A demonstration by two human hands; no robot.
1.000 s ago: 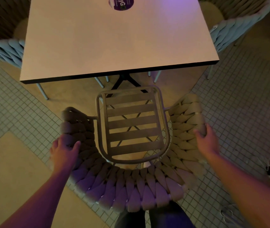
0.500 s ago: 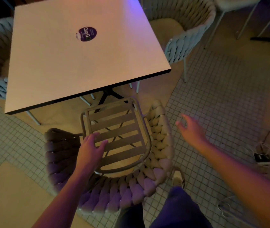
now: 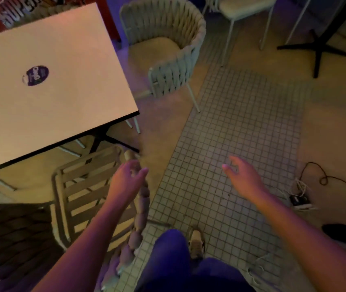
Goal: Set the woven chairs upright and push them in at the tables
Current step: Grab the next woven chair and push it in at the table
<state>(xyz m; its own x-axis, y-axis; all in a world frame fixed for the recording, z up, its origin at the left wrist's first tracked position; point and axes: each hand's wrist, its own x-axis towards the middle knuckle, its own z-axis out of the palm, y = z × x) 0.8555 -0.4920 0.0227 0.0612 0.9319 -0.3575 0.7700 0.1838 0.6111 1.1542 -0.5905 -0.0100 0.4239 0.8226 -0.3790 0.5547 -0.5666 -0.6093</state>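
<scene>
Surface [image 3: 62, 49] cut off by the left edge; far corner hidden at 11 o'clock. Sticker [image 3: 36, 75] text too blurred to read. Near woven chair [image 3: 87, 190]: front of its slatted seat hidden under the surface, woven back cropped at 7 o'clock, right rim partly covered by the left hand [image 3: 125, 182]; contact with the rim unclear from motion blur. Right hand [image 3: 241, 175] fingertips smeared. Second woven chair [image 3: 168, 45]: seat front hidden behind the surface edge. Poster lettering [image 3: 18, 9] at 11 o'clock cropped. Box on the cable [image 3: 299, 200] at 4 o'clock too small to identify.
</scene>
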